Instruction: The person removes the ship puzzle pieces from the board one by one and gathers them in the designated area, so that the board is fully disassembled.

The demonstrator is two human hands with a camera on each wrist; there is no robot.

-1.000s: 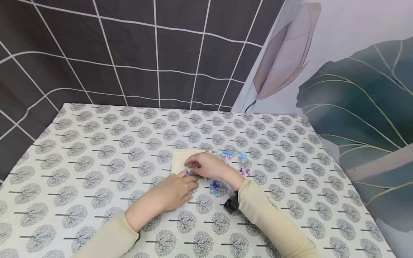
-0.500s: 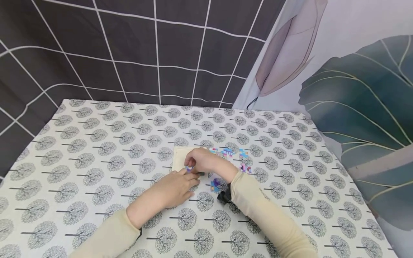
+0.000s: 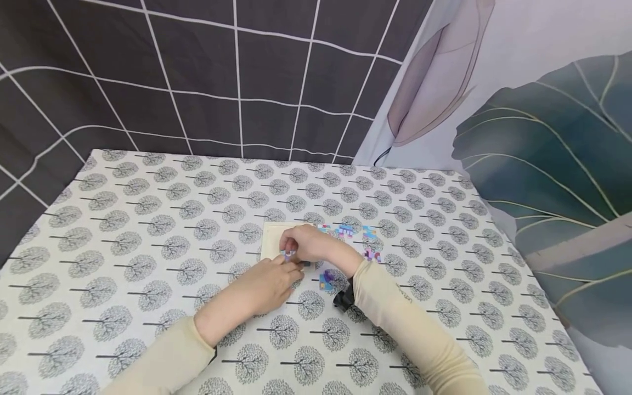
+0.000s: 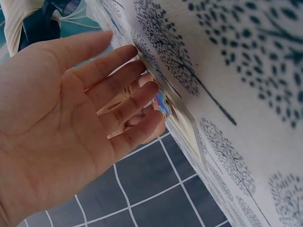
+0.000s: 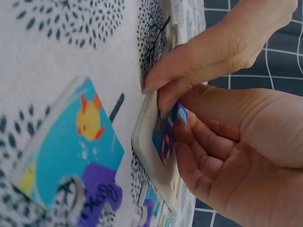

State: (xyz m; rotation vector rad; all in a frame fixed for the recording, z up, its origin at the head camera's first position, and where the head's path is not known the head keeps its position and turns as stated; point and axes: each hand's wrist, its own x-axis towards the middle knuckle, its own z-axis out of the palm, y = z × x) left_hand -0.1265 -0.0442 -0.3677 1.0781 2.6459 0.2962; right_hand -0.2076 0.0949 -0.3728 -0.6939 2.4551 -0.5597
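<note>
A pale puzzle tray (image 3: 270, 235) lies flat on the patterned cloth. My right hand (image 3: 308, 243) is over it, pinching a small purple and blue jigsaw piece (image 5: 182, 115) between thumb and fingers. Under that piece, a dark blue jigsaw piece with pink marks (image 5: 163, 142) lies in the tray's near corner. My left hand (image 3: 269, 286) rests at the tray's near edge, its fingers fairly straight; in the right wrist view its fingertips touch the tray and the piece in the corner. The hands hide much of the tray.
A loose jigsaw piece with an orange fish (image 5: 90, 120) lies on the cloth near the tray's near right side. More loose pieces are at the right: a blue one (image 3: 369, 231), a pink one (image 3: 371, 255) and a blue-purple one (image 3: 345, 230). A dark gridded curtain (image 3: 197, 82) hangs behind.
My right hand has drawn its fingers together on the jigsaw piece and shifted slightly over the tray. The left hand stays nearly in place at the near edge.
</note>
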